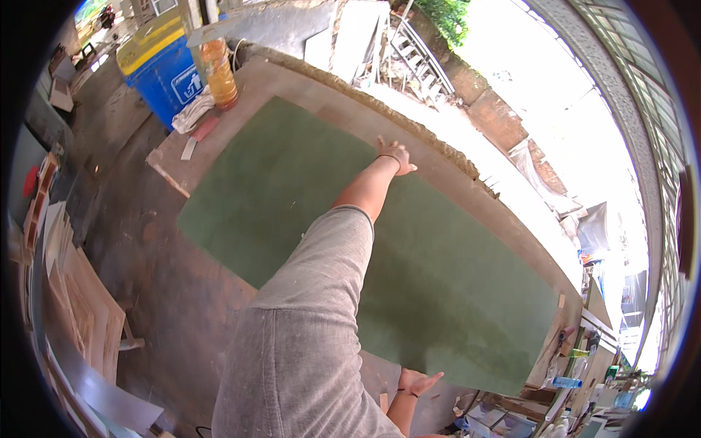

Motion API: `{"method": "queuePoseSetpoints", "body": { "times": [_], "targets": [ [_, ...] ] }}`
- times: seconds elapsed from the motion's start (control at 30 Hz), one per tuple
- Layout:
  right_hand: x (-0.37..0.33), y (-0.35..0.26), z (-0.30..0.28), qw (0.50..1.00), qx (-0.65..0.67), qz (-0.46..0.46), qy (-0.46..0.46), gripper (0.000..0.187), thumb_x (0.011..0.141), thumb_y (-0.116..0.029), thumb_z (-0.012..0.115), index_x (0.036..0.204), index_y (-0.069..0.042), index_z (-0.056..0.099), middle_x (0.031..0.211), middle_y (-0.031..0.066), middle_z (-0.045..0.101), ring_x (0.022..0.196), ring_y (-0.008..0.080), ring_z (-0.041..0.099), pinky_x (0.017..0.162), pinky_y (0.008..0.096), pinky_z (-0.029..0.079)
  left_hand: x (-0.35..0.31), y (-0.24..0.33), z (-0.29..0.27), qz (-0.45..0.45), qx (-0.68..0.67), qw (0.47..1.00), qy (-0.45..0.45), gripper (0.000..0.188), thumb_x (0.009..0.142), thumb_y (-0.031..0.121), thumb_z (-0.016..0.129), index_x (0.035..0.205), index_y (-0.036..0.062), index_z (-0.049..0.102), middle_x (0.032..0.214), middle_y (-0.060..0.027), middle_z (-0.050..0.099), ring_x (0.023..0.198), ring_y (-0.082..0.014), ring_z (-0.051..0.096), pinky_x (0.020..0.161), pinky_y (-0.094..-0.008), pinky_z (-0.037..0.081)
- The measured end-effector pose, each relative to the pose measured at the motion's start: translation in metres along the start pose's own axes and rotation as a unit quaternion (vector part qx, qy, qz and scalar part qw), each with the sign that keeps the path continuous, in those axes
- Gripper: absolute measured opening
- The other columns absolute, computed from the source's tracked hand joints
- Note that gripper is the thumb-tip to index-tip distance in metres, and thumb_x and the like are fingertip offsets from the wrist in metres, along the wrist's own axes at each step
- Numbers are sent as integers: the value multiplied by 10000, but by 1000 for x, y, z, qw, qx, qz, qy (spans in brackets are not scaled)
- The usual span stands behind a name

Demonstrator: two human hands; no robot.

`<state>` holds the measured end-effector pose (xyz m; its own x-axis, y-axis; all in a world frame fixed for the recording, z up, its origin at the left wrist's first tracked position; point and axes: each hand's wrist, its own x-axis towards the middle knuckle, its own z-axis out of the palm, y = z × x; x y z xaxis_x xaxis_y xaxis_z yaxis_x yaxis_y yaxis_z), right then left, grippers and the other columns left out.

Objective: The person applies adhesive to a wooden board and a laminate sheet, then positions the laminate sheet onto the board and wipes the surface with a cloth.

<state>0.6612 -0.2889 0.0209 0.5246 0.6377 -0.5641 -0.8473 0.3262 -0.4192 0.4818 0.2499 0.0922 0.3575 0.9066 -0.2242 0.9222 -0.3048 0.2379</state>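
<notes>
A large dark green flat sheet with rounded corners lies across a worktable. My left arm, in a grey sleeve, stretches over the sheet. At the sheet's far edge, my left hand rests with its fingers spread and the thumb apart. My right hand is at the near edge, low in the view, with fingers stretched out and part of the palm side showing. Neither hand visibly holds a loose thing. The sleeve covers part of the sheet's near side.
On the table's far left corner are an orange-tinted plastic bottle, a white cloth and a pink strip. Beyond stands a blue bin with a yellow lid. Wooden panels lean at left; clutter crowds the lower right.
</notes>
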Motion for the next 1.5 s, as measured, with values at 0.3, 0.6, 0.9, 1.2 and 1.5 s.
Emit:
{"method": "queuePoseSetpoints", "body": {
  "times": [0.3, 0.6, 0.9, 1.2, 1.5],
  "targets": [
    [-15, 0, -69, 970, -145, 45, 192, 604, 877, -562, 424, 1315, -147, 396, 1205, 69, 509, 1037, 228, 515, 783, 428, 452, -207, -48, 37, 161, -184, 927, 285, 505, 849, 483, 531, 1181, 105, 585, 1338, -124, 438, 1319, -311, 294, 1024, -606, 194],
    [60, -25, -184, 804, -494, 329, 32, 481, 900, -411, 453, 1296, -138, 428, 1077, 60, 577, 901, 201, 568, 627, 392, 468, -497, -118, 243, -441, -526, 681, 255, 676, 872, 453, 536, 1270, -72, 385, 1385, -234, 354, 1247, -318, 392, 1002, -425, 315],
    [28, -47, -87, 760, -599, 239, -78, 426, 896, -376, 487, 1214, -93, 477, 1077, 86, 615, 987, 208, 586, 752, 380, 467, -424, -71, 200, -384, -760, 451, 268, 393, 869, 467, 538, 964, 85, 538, 817, -18, 578, 643, -108, 519, 529, -271, 358],
    [22, -110, -151, 962, -241, 114, 49, 599, 887, -464, 499, 1304, -49, 388, 1242, 135, 516, 1076, 285, 537, 795, 396, 454, -415, -81, 188, -406, -765, 430, 256, 361, 869, 440, 540, 1030, 117, 556, 922, 8, 598, 818, -148, 559, 814, -369, 397],
    [32, -160, -71, 986, -159, -24, 48, 294, 870, -351, 600, 1058, -139, 524, 911, 36, 593, 813, 179, 572, 662, 306, 477, -425, -69, 129, -250, -843, 396, 266, 309, 854, 197, 628, 1088, 12, 549, 1024, -85, 620, 913, -220, 604, 800, -338, 530]
  ]
}}
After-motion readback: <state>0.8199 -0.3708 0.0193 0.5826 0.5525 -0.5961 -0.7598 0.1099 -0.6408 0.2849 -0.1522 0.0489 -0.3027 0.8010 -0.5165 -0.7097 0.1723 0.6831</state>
